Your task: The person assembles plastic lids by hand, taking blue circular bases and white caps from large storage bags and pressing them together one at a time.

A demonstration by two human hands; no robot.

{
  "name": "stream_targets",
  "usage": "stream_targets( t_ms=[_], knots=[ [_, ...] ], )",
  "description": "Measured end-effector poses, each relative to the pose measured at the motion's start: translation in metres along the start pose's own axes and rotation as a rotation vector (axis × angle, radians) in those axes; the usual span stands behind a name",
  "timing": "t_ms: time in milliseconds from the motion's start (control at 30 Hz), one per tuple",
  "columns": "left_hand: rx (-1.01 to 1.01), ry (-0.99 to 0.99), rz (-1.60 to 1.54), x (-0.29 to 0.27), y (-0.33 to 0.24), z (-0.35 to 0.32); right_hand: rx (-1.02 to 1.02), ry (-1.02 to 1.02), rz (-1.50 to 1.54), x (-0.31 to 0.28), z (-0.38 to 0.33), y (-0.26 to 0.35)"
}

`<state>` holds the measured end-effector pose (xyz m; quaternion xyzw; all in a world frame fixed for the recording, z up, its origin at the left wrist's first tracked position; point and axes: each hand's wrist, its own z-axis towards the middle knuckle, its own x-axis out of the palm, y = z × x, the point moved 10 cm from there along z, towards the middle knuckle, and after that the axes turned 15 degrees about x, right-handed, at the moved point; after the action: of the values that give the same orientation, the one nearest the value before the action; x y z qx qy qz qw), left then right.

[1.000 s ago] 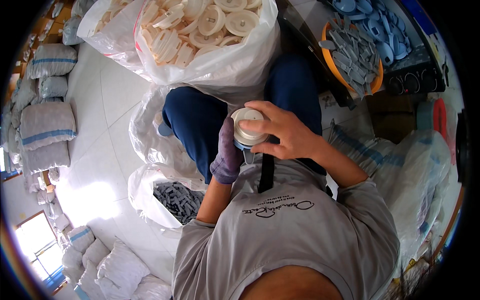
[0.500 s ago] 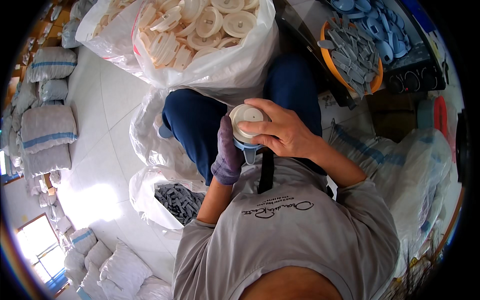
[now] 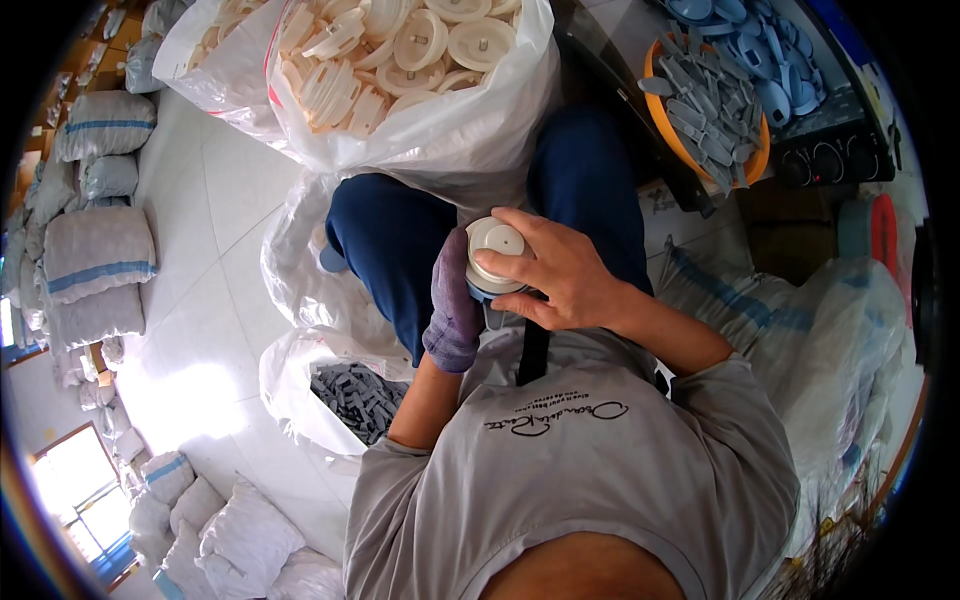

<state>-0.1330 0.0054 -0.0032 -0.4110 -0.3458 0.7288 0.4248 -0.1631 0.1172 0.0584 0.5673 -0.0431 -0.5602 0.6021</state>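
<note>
Here's the right hand [image 3: 565, 270], fingers and thumb pinching the cream disc [image 3: 505, 240], one fingertip laid across its top, perhaps to keep it flat. And the gloved left hand [image 3: 452, 300] braces the disc's left side, seemingly as the support; how far its fingers wrap, I can't tell! Just under the disc peeks a blue piece [image 3: 480, 296]. Disc sits over the lap, between the knees [image 3: 390, 220], a handy spot for both hands. Beyond the disc, a white bag [image 3: 480, 125] gapes wide, its pale discs [image 3: 420, 40] easy to reach, I'd judge. Right and ahead of the disc: an orange bowl [image 3: 764, 165] heaped with grey clips [image 3: 705, 110], blue parts [image 3: 775, 60] behind. Left and nearer the body: dark grey pieces [image 3: 360, 395], bagged.
</note>
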Motion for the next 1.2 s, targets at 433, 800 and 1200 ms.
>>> stream_targets(
  t_ms=[433, 800, 1200],
  knots=[
    [-0.160, 0.097, -0.122, 0.007, 0.021, 0.003, -0.026, -0.053, -0.036, 0.003, -0.009, 0.004],
    [-0.410, 0.072, -0.186, -0.008, 0.030, 0.003, 0.155, 0.003, 0.285, -0.008, 0.009, -0.022],
    [-0.122, 0.207, 0.140, 0.025, -0.027, 0.011, 0.545, -0.081, 0.475, -0.002, 0.024, -0.058]
  ],
)
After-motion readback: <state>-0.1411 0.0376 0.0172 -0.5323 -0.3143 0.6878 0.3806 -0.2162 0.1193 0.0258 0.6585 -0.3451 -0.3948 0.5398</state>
